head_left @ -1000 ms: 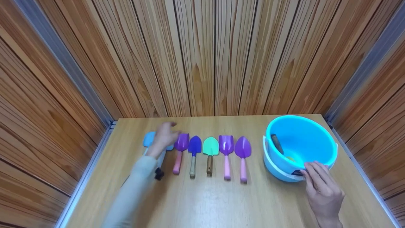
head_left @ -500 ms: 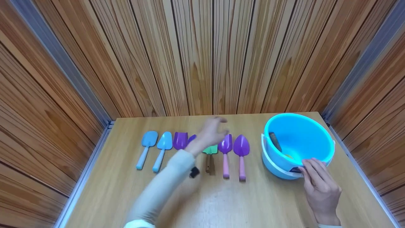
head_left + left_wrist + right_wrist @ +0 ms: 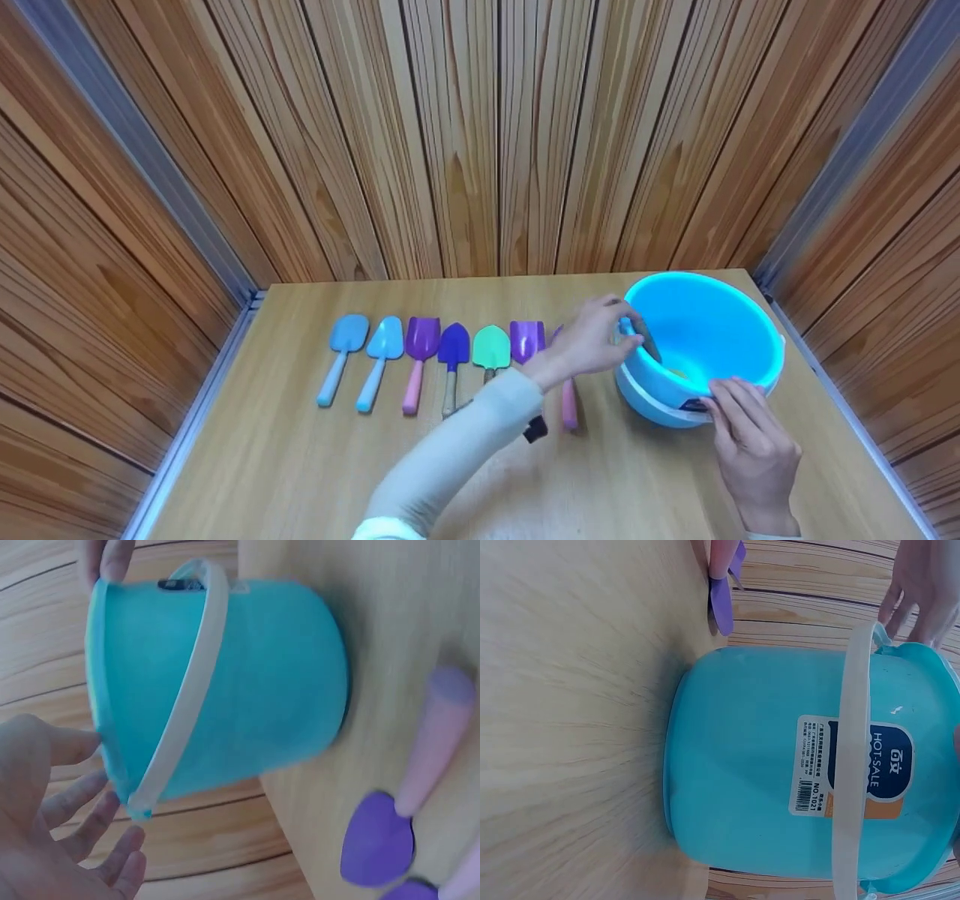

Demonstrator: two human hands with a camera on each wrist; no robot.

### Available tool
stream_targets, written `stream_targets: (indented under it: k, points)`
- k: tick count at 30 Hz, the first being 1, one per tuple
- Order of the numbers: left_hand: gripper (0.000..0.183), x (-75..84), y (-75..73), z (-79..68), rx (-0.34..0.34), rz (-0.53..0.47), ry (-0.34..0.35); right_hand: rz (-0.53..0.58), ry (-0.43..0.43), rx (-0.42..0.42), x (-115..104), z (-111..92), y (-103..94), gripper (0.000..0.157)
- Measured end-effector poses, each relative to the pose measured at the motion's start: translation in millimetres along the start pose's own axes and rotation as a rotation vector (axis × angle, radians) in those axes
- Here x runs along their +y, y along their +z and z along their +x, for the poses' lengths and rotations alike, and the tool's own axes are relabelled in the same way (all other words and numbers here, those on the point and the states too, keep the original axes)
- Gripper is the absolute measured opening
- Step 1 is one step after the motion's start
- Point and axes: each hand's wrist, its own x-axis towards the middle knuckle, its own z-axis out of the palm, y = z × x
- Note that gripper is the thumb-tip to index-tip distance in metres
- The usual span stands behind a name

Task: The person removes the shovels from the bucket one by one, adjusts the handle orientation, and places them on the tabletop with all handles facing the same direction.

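A bright blue bucket (image 3: 701, 322) stands upright at the right of the table, its white handle (image 3: 184, 701) folded down against the outside. At the bucket's left rim is my left hand (image 3: 589, 341), thumb right at the edge and fingers spread apart in the left wrist view. My right hand (image 3: 757, 442) pinches the front rim between fingers and thumb. Inside the bucket leans a tool with a dark handle (image 3: 649, 346), partly hidden by the left fingers. Nearest the left forearm, a purple trowel with a pink handle (image 3: 569, 405) is mostly covered.
Left of the bucket several hand trowels and scoops lie in a row: light blue scoop (image 3: 349, 334), light blue trowel (image 3: 385, 339), purple scoop (image 3: 422, 339), dark blue trowel (image 3: 453, 345), green trowel (image 3: 491, 347), another purple scoop (image 3: 527, 337). Wood-panelled walls (image 3: 472, 135) enclose the table.
My left hand has swept rightward over the row, from the light blue tools to the bucket's rim, uncovering the left-hand trowels. My right hand has kept its grip on the rim.
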Motion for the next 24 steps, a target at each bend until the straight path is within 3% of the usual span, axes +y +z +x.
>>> stream_targets:
  k: [6,10,15,19,24]
  points:
    - [0.043,24.8,11.9,10.6,-0.029,0.225,0.106,0.005,0.020,-0.015,-1,-2,1.6,0.022]
    - [0.047,38.5,19.8,22.1,-0.082,0.310,0.114,0.004,0.021,-0.015,0,-3,1.6,0.023]
    - [0.052,43.3,31.2,34.9,-0.110,0.300,0.032,0.018,-0.001,-0.005,0,-2,3.5,0.037]
    - [0.057,46.0,38.5,43.2,-0.107,0.281,-0.033,0.022,0.005,0.003,-2,-1,3.7,0.039]
    - [0.065,54.0,49.2,56.3,-0.128,0.401,-0.072,0.007,0.005,0.008,-4,1,0.0,0.039]
